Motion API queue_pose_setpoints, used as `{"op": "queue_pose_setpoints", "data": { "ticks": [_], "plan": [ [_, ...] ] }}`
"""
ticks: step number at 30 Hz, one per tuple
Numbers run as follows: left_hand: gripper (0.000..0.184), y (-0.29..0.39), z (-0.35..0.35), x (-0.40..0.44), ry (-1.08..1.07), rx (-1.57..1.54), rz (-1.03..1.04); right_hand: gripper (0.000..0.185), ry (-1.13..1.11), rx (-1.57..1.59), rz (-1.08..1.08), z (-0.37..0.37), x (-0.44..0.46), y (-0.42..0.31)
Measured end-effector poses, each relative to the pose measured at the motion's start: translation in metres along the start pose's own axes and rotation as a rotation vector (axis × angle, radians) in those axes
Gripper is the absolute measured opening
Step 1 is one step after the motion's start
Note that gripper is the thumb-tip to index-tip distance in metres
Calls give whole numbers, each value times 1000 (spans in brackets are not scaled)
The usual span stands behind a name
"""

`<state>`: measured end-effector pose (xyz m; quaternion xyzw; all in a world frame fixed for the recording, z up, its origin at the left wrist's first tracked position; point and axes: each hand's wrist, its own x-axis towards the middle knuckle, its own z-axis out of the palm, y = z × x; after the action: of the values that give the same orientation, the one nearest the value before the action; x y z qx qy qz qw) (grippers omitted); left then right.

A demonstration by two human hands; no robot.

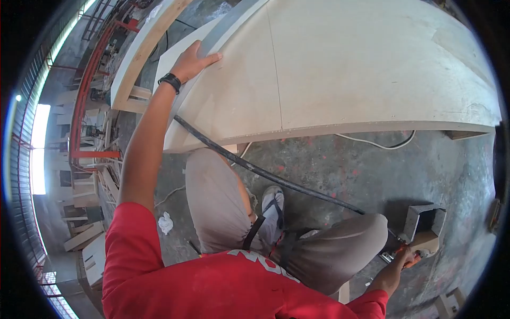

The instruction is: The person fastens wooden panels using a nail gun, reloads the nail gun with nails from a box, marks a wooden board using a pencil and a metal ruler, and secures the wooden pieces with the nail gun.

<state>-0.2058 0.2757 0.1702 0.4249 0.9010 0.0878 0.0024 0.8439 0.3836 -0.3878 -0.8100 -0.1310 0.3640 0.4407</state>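
I have the large curved panel (361, 69) across the upper view, its near edge just beyond the knees (204, 170). My left hand (191, 65) rests over the grey rim (226, 29), thumb spread from the fingers; whether it grips firmly, I can't tell. My right hand (405, 257), low at far right, is curled closed around an orange tool (417, 259), well apart from the panel and beside an open box (411, 220). The panel's sections already meet along one seam (275, 69); I judge its face largely made up, but can't tell what remains. A wooden frame (139, 58) crowds the left rim, and a black hose (276, 179) cuts across the floor (334, 159), which otherwise seems to leave me working room.
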Motion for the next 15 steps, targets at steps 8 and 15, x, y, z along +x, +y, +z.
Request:
{"op": "queue_pose_setpoints", "data": {
  "ticks": [8, 15],
  "plan": [
    [97, -2, 4, -2, -41, -90, -13, 45, 308, -81, -227, -54, -47, -142],
    [91, -4, 5, 3, -62, -73, -31, 53, 475, -11, -654, -66, -101, -337]
  ]
}}
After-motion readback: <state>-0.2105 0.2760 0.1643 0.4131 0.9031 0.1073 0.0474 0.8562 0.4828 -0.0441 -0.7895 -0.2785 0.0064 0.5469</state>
